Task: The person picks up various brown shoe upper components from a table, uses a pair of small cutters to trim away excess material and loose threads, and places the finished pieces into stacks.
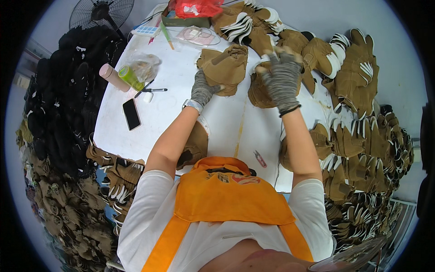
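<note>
My left hand (204, 89), in a grey striped knitted fingerless glove, grips the near left edge of a bundle of brown sewn fabric pieces (224, 65). Its thumb lies on top, while the other fingers are hidden under the cloth. My right hand (283, 79), gloved the same way, is over a second brown fabric stack (262, 94). Motion blurs its fingertips, and whether they hold anything cannot be made out. Small red-handled thread snips (259, 158) lie on the white table (226, 120) near its front edge.
Brown pieces with white tips (358, 77) crowd the back and right. At left are a phone (131, 114), pens (154, 89), a pink bottle (113, 77) and a green cup (130, 78). Dark piles (68, 99) and a fan (100, 11) stand beyond. Brown fabric (195, 143) sits below my left forearm.
</note>
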`<state>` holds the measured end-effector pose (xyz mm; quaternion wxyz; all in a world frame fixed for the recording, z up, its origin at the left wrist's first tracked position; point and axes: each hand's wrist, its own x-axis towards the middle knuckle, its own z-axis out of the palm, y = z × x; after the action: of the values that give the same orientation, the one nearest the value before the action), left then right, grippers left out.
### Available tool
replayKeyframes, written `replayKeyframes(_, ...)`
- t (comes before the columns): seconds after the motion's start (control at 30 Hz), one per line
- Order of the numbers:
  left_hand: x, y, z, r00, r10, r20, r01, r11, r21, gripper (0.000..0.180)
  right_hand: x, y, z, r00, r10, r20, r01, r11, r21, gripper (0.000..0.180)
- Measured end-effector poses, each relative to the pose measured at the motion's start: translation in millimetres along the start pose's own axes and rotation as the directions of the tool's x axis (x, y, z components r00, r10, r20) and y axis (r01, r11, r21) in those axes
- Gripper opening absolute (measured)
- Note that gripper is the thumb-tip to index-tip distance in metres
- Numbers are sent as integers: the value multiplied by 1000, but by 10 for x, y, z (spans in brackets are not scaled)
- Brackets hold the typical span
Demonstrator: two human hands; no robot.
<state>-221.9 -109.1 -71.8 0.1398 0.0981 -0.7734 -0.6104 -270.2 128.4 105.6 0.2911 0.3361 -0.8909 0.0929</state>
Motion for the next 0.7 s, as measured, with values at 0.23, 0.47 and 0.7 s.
replayKeyframes(0.23, 55, -164, 6, 999, -30, -25, 31, 998, 48, 95, 405, -387, 686, 958, 14, 285, -128, 914, 385, 39)
replayKeyframes(0.47, 113, -237, 5, 983, -176, -46, 182, 939, 292, 110, 698, -376, -63, 939, 344, 9, -228, 602, 765, 22)
replayKeyframes(0.7, -160, 594, -208, 995, -92, -28, 96, 913, 396, 104, 413, -304, -995, 848, 504, -162, 33, 255, 966, 21)
